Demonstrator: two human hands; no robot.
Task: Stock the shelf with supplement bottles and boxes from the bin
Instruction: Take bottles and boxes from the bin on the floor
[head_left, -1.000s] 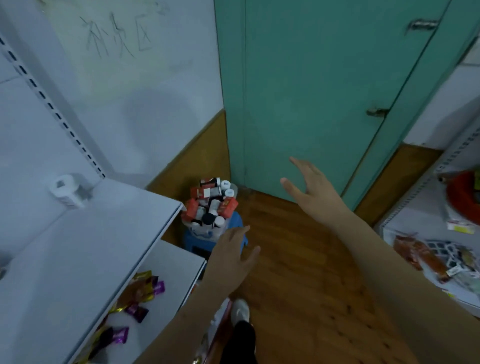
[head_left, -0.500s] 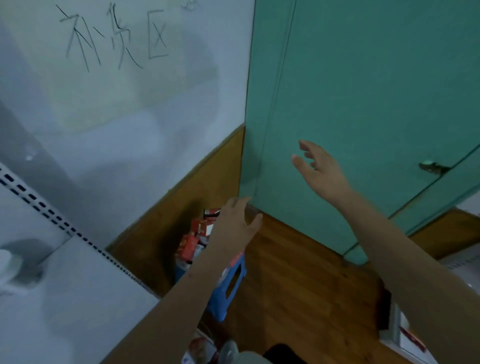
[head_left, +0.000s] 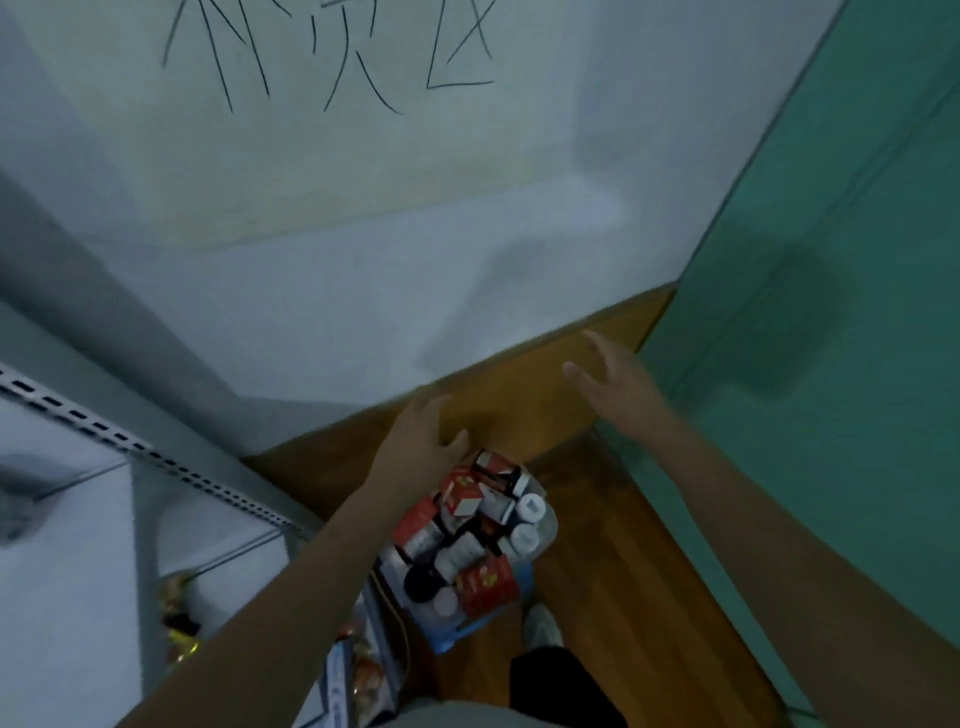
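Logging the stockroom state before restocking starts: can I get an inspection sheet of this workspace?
Surface: white shelf at left, blurred, top bare where visible.
Job's things: bin on the wooden floor, heaped with red boxes and white-capped bottles.
Clutter: wrapped snacks on a lower shelf.
Hands: left hand above the bin's far edge, fingers relaxed, holding nothing; right hand raised, open, empty.
Cables: nothing seen.
Surroundings: white wall with handwriting, wood skirting, green door.
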